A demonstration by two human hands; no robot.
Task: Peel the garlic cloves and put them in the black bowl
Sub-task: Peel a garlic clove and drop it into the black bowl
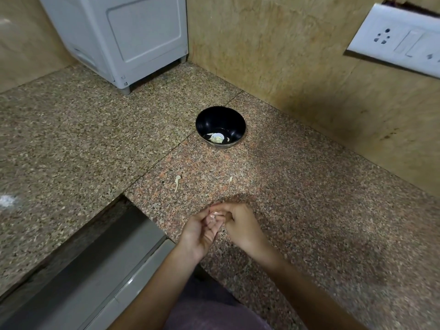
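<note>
Together, L hand (202, 231), R hand (241, 224) pinch clove (215, 213), black bowl (220, 118) beyond.

The single head view looks steeply down and forward over the counter (83, 139) toward the wall (273, 55).

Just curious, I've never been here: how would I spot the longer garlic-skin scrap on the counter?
Find the black bowl on the granite counter. Nearer the person lie two pale scraps: the longer scrap lies left of the small fleck and is stalk-shaped.
</note>
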